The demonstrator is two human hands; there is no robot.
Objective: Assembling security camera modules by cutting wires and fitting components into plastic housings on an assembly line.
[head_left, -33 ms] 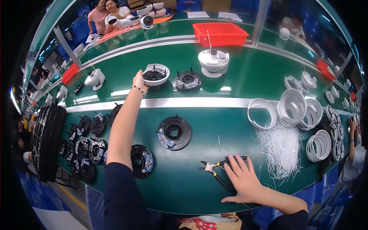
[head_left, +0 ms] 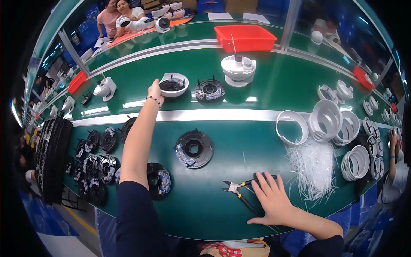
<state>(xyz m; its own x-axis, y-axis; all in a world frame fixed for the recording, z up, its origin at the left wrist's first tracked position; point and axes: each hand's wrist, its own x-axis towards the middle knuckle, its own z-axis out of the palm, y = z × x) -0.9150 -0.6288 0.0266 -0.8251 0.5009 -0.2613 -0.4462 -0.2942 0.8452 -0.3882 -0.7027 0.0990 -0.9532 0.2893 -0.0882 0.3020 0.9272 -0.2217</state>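
My left hand (head_left: 155, 91), arm stretched forward, grips the left rim of a white round housing (head_left: 183, 91) with a black disc-shaped part inside it. Most of its fingers are hidden behind the rim. Just right of the housing lies a black round circuit-board assembly (head_left: 209, 90) with upright pegs. My right hand (head_left: 273, 201) is open, fingers spread, over the handles of yellow-and-black side cutters (head_left: 233, 187). The cutters lie with their jaws apart and pointing left. Another black round assembly (head_left: 204, 150) lies flat in the middle of the near table.
Several black assemblies (head_left: 108, 167) crowd the left, beside a tall black stack (head_left: 50, 158). At right are white rings (head_left: 292, 128) and a heap of clear plastic strips (head_left: 314, 171). A white half-built unit (head_left: 238, 70) stands before a red bin (head_left: 246, 38). Other people are behind and at far right.
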